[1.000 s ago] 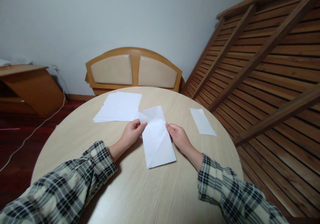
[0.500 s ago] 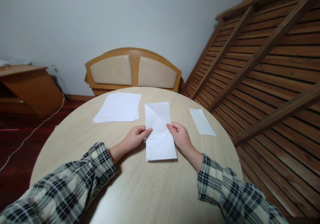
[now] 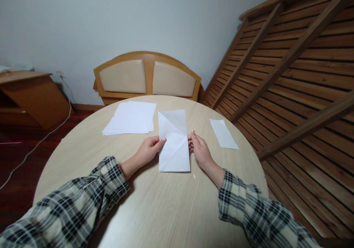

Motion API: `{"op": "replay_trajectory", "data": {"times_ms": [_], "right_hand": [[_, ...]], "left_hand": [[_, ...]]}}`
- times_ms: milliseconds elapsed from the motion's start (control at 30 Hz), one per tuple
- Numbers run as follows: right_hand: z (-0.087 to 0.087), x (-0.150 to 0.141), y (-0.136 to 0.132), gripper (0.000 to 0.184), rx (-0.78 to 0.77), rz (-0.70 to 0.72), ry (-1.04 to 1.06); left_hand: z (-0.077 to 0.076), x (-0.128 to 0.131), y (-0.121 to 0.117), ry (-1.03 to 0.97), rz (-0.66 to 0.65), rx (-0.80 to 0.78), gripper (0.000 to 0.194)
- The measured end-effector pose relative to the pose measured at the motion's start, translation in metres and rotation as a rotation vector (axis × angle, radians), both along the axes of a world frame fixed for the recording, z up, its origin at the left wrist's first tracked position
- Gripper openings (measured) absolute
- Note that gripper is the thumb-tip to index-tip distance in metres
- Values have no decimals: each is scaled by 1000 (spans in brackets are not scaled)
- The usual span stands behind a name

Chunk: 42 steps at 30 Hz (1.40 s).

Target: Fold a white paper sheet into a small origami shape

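A creased white sheet of paper (image 3: pixel 173 148), folded into an upright rectangle, is held over the round table in front of me. Diagonal creases cross its face. My left hand (image 3: pixel 149 149) grips its left edge, thumb on the front and fingers mostly hidden behind. At the right edge, my right hand (image 3: pixel 201 150) has its thumb raised off the paper, with its fingers loosely bent beside the edge. Whether those fingertips touch the paper is hard to see. A tiny white scrap (image 3: pixel 194 175) lies on the table below the right hand.
Several loose white sheets (image 3: pixel 132 118) lie stacked at the table's back left. A narrow paper strip (image 3: pixel 223 133) lies to the right. Beyond the round table (image 3: pixel 166 211) stands a padded headboard (image 3: pixel 149 74), and slatted wooden boards (image 3: pixel 290 93) lean at the right.
My right thumb has come off the paper and the right hand has loosened from its edge. The paper has shifted slightly left and up, and the small scrap now shows.
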State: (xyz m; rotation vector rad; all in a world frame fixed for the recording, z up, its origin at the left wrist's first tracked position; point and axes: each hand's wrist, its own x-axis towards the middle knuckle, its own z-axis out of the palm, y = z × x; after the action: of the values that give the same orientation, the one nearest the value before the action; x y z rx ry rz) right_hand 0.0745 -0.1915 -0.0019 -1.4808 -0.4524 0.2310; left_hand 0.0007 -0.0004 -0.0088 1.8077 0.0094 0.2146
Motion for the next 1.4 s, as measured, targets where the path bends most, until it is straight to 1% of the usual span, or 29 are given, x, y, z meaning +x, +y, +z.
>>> {"op": "replay_trajectory", "data": {"times_ms": [167,233,533,700,900,1067,1233,1400], "right_hand": [[4,1,-1,36,-88,-28,-181],[4,1,-1,31,-107,-33,-217],[2,2,-2,32,-97,3,-197],[1,4,-2,34,-108,-28,-220],[4,3,-1,34,-104,-34,-282],[5,2,-2,33,-105,-21,-246],[6,3,-2,32,-82,-47,-244],[4,4,-2,31,-72,-64,-244]], "left_hand": [[3,-2,-2,5,-18,9,35],[5,-2,-2,5,-24,23,36],[4,-2,-2,19,-31,43,38],[6,-3,-3,35,-48,37,38],[7,-3,-5,33,-45,45,38],[9,-4,-5,37,-54,51,38],[12,-7,-6,54,-88,59,37],[13,-8,-8,39,-81,62,37]]}}
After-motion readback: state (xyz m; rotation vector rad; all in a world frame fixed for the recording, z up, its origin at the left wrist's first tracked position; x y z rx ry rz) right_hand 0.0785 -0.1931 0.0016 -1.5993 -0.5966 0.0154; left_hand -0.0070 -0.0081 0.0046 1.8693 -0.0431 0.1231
